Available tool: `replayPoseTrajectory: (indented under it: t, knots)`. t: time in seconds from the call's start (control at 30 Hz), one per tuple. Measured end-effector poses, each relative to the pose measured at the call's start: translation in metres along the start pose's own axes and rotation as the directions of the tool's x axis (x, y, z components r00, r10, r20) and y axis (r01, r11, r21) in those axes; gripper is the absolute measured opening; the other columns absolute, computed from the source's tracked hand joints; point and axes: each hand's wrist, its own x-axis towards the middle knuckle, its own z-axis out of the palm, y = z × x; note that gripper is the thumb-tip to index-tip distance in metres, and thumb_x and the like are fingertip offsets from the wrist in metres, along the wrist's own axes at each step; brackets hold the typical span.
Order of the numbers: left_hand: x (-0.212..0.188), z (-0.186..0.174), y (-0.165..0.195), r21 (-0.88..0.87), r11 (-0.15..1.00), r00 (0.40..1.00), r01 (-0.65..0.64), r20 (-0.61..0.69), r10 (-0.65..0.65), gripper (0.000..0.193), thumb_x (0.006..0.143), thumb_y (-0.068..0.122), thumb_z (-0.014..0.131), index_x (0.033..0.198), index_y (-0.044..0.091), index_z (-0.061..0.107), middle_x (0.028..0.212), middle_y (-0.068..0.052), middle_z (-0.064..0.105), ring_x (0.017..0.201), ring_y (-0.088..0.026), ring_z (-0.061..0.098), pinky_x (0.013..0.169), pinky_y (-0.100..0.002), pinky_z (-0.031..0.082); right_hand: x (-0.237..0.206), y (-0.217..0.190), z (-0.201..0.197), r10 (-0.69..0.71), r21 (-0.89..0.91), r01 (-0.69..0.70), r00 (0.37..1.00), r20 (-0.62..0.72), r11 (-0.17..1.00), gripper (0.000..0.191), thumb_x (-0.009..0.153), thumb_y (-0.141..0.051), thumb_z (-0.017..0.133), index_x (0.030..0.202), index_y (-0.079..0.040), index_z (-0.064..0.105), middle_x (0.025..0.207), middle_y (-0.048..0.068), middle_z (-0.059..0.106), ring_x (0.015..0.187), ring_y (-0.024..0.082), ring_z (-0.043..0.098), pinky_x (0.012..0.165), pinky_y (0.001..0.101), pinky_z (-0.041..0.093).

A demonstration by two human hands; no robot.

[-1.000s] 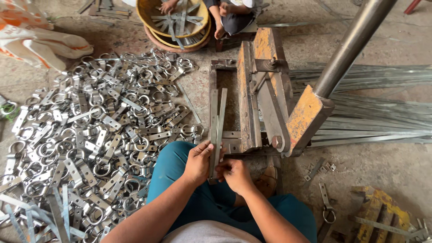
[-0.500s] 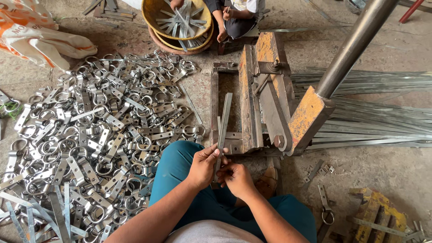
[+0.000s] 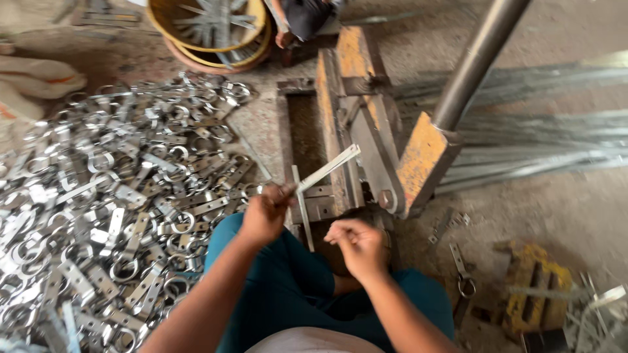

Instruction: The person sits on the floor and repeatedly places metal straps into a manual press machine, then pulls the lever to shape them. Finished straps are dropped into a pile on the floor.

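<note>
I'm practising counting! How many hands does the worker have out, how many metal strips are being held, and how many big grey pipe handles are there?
Hands: 2, the left hand and the right hand
Held metal strip: 1
Big grey pipe handle: 1
Total: 4

left hand (image 3: 265, 214): grip closed, raised | right hand (image 3: 356, 243): fingers curled, lower

Concrete floor (image 3: 575, 216) bearing a clamp heap (image 3: 111, 209) at left, a press (image 3: 366, 150) at centre, metal strips (image 3: 543, 144) at right, and a basin (image 3: 209, 29) above.
</note>
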Motion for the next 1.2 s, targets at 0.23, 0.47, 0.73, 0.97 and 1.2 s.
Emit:
replayPoseTrajectory:
  t: [0.23,0.47,0.73,0.97,1.2]
  knots:
    - [0.098,0.008,-0.042,0.42,0.905,0.973,0.067,0.173,-0.152,0.031,0.093,0.014,0.063,0.122,0.02,0.074,0.123,-0.009,0.07,0.107,-0.035,0.068,0.092,-0.041,0.055,0.086,-0.149,-0.087,-0.882,-0.435,0.77,0.441,-0.165,0.466,0.025,0.098,0.001,0.061,0.084,0.0,0.041,0.083,0.017,0.064,0.066,0.019,0.059,0.057,0.032,0.053]
    - [0.169,0.017,-0.059,0.444,0.895,0.984,-0.043,0.175,-0.039,0.029,0.096,0.016,0.062,0.121,0.02,0.075,0.122,-0.007,0.072,0.108,-0.033,0.069,0.092,-0.042,0.055,0.199,-0.196,-0.106,-0.511,-0.213,0.484,0.854,-0.098,0.849,0.049,0.107,-0.009,0.075,0.14,-0.003,0.039,0.103,0.014,0.066,0.078,0.02,0.071,0.07,0.0328,0.063]
    - [0.2,0.015,-0.073,0.47,0.872,0.976,-0.136,0.216,0.035,0.024,0.097,0.016,0.067,0.119,0.016,0.076,0.114,-0.009,0.072,0.102,-0.033,0.069,0.088,-0.043,0.056,0.211,-0.159,-0.135,-0.48,-0.074,0.477,0.876,-0.039,0.876,0.033,0.109,0.008,0.073,0.128,0.0,0.047,0.1,0.008,0.058,0.072,0.018,0.063,0.061,0.034,0.059]
    - [0.214,0.01,-0.067,0.529,0.832,0.964,-0.169,0.265,0.027,0.024,0.099,0.013,0.063,0.12,0.017,0.075,0.116,-0.005,0.072,0.101,-0.03,0.069,0.09,-0.041,0.056,0.212,-0.159,-0.138,-0.474,-0.057,0.472,0.88,-0.032,0.88,0.024,0.111,0.01,0.074,0.121,0.002,0.053,0.088,0.009,0.057,0.063,0.018,0.056,0.058,0.0357,0.056]
    - [0.217,0.009,-0.052,0.625,0.781,0.932,0.005,0.28,-0.23,0.024,0.103,0.02,0.059,0.123,0.022,0.072,0.117,-0.005,0.07,0.1,-0.027,0.07,0.089,-0.04,0.057,0.184,-0.165,-0.141,-0.555,-0.086,0.551,0.831,-0.023,0.83,0.035,0.11,0.009,0.073,0.134,0.0,0.05,0.099,0.014,0.061,0.068,0.023,0.064,0.059,0.0324,0.055]
